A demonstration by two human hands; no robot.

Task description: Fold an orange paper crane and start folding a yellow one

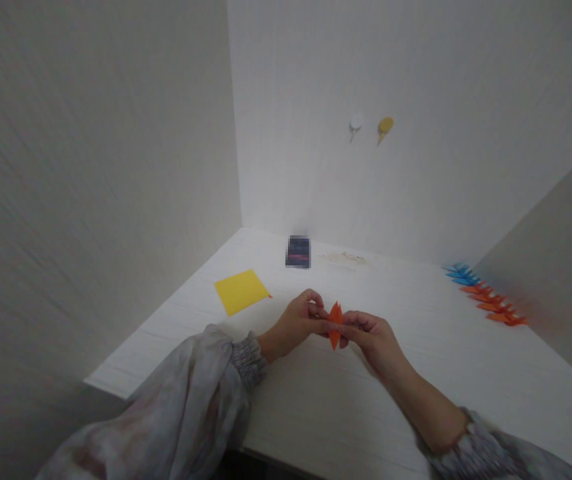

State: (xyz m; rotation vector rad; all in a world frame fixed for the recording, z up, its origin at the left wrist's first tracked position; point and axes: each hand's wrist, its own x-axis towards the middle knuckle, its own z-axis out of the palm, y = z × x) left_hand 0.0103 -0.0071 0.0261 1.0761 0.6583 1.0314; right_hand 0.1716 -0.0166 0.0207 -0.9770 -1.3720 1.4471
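Note:
A small folded orange paper piece with pointed ends is held upright between both hands, a little above the white table. My left hand pinches its left side with closed fingers. My right hand pinches its right side, fingers curled shut. Part of the paper is hidden behind my fingertips.
A stack of yellow square paper lies to the left, with an orange edge showing beneath it. A small dark pack sits near the back wall. A row of folded blue pieces and folded orange pieces lines the right wall. Two hooks hang on the back wall.

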